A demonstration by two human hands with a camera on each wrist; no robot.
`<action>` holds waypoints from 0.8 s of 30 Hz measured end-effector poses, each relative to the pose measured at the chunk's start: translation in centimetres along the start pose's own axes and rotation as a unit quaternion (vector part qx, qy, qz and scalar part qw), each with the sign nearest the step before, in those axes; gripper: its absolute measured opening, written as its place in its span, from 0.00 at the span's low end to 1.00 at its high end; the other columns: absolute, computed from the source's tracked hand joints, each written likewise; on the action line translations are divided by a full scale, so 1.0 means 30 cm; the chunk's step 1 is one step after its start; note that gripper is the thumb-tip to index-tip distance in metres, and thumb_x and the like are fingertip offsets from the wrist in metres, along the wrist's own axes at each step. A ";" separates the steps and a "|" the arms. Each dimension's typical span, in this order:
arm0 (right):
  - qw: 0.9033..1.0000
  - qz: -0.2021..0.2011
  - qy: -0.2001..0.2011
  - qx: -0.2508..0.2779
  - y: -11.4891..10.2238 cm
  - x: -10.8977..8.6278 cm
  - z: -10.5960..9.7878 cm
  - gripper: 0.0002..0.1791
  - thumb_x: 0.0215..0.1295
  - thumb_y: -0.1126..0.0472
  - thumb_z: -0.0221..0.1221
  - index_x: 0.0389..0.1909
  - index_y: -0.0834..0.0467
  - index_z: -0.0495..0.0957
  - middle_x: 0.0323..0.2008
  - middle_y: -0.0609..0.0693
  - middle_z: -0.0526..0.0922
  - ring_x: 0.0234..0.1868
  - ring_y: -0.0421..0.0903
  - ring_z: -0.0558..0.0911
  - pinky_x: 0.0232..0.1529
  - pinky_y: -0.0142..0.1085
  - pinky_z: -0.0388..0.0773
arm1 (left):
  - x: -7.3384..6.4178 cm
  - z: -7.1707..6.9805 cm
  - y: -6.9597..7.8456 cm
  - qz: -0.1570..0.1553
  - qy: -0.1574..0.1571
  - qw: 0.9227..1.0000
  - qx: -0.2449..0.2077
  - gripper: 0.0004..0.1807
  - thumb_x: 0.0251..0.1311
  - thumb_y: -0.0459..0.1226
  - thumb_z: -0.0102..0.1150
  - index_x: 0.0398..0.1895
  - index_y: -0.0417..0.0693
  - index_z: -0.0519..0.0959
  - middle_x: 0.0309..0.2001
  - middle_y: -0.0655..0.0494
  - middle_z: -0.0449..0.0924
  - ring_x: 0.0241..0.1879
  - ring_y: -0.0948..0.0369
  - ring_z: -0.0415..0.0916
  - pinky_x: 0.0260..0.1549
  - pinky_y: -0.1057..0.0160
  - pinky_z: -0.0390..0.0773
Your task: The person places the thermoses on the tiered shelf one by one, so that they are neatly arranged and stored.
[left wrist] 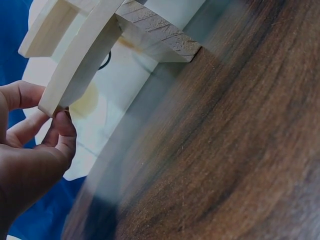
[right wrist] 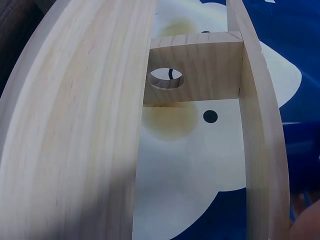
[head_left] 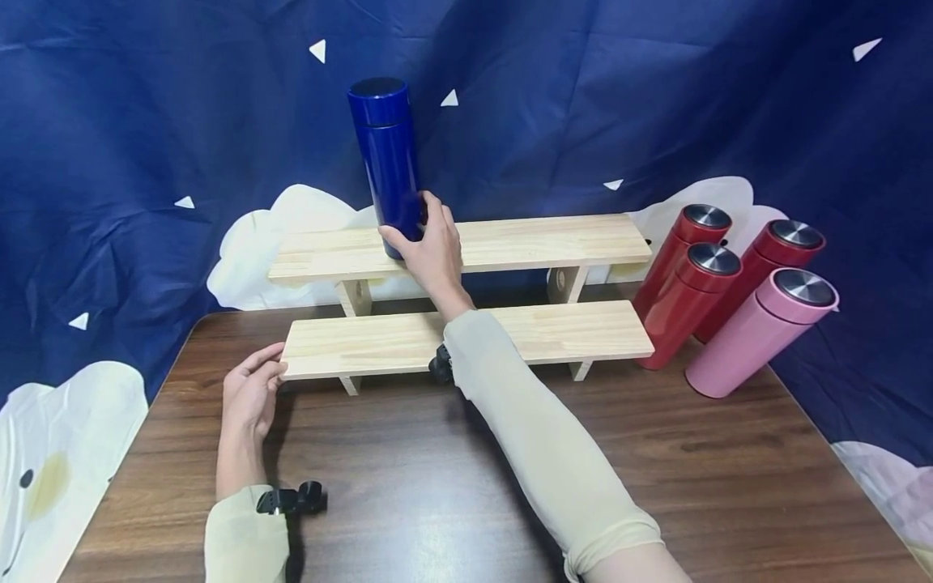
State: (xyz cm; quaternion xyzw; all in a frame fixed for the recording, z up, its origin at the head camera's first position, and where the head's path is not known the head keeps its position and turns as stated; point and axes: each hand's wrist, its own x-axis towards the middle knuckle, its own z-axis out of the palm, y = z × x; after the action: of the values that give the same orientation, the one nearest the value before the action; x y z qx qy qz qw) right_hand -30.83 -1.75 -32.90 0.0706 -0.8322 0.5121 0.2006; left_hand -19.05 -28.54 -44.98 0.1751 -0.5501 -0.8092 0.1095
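A tall blue thermos bottle (head_left: pixel 388 162) with a dark top stands, slightly tilted, at the upper board (head_left: pixel 539 243) of a two-step wooden rack. My right hand (head_left: pixel 436 255) grips its lower part, thumb on one side and fingers round the other; whether its base touches the board is hard to tell. In the right wrist view only part of the bottle (right wrist: pixel 302 160) and hand show at the right edge. At the lower board (head_left: pixel 364 342), my left hand (head_left: pixel 249 397) pinches the left end; the left wrist view shows thumb and fingertips on that corner.
Three red thermos bottles (head_left: pixel 692 287) and a pink one (head_left: pixel 761 332) stand close together at the rack's right end. The rack sits at the back of a brown wooden table (head_left: pixel 437 486). A blue patterned cloth (head_left: pixel 510 121) hangs behind it.
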 end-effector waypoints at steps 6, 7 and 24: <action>1.000 0.000 0.000 -0.008 0.001 -0.001 -0.007 0.46 0.60 0.40 0.70 0.74 0.54 0.63 0.65 0.53 0.72 0.61 0.48 0.76 0.59 0.39 0.74 | 0.000 -0.001 -0.004 -0.002 -0.005 1.000 -0.001 0.19 0.60 0.15 0.50 0.45 0.37 0.85 0.41 0.50 0.79 0.40 0.61 0.78 0.34 0.71 0.79; 1.000 0.001 -0.001 -0.009 0.001 -0.002 -0.007 0.46 0.60 0.40 0.70 0.74 0.54 0.63 0.65 0.52 0.72 0.61 0.48 0.76 0.59 0.39 0.74 | 0.000 -0.002 -0.004 -0.003 -0.005 1.000 -0.001 0.19 0.60 0.15 0.49 0.45 0.37 0.85 0.41 0.50 0.79 0.41 0.61 0.78 0.34 0.72 0.79; 0.997 -0.044 0.033 0.059 0.027 -0.021 -0.054 0.39 0.56 0.54 0.76 0.65 0.60 0.70 0.58 0.54 0.77 0.57 0.47 0.77 0.56 0.34 0.75 | -0.011 0.002 0.007 -0.016 0.007 1.000 0.003 0.19 0.60 0.16 0.50 0.46 0.36 0.85 0.41 0.51 0.80 0.40 0.61 0.78 0.34 0.71 0.80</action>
State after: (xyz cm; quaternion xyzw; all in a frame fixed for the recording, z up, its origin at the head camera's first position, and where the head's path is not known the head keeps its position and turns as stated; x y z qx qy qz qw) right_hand -30.09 0.00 -33.19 0.1023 -0.7893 0.5532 0.2460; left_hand -18.78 -28.46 -44.72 0.1899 -0.5486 -0.8081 0.0993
